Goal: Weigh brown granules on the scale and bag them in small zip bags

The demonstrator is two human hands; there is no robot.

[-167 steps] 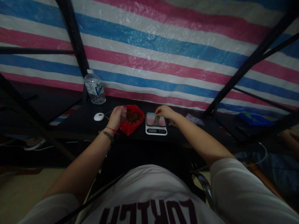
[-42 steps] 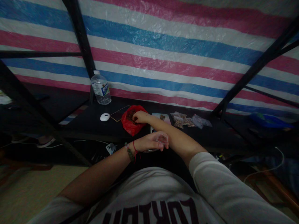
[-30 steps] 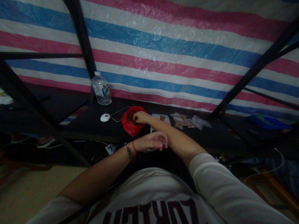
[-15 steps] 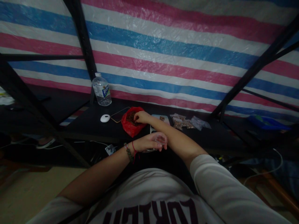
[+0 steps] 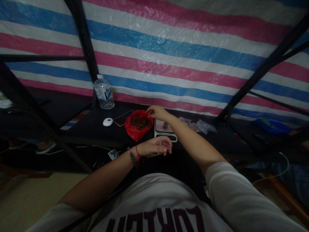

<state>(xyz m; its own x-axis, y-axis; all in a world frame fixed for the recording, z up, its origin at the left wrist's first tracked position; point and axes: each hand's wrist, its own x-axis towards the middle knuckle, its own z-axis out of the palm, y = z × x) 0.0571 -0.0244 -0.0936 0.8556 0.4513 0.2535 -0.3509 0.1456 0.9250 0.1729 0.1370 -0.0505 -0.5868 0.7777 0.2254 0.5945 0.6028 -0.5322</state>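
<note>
My left hand (image 5: 155,146) is closed around a clear plastic bag (image 5: 165,142) at the near edge of the table; its mouth looks rounded open. My right hand (image 5: 157,112) is above the right rim of a red plastic bag (image 5: 136,134), its thumb and fingers drawn together in a pinch. Whatever lies between those fingertips is too small and dark to make out. Small brown pieces (image 5: 140,122) fill the red bag, which stands open. Beside it, partly under my right forearm, is a white kitchen scale (image 5: 158,135) with a small blurred item (image 5: 165,124) on its plate.
Several small clear bags, some with brown contents (image 5: 193,126), lie right of the scale. On the left are a white oval device (image 5: 107,121), a flat gold-edged object (image 5: 119,120) and a clear plastic bottle (image 5: 104,93). Black metal posts (image 5: 84,38) and striped sheeting (image 5: 156,64) stand behind.
My right hand has come up out of the brown pieces and shifted right to the red bag's rim. More of the scale shows. My left hand has stayed almost still with the clear bag.
</note>
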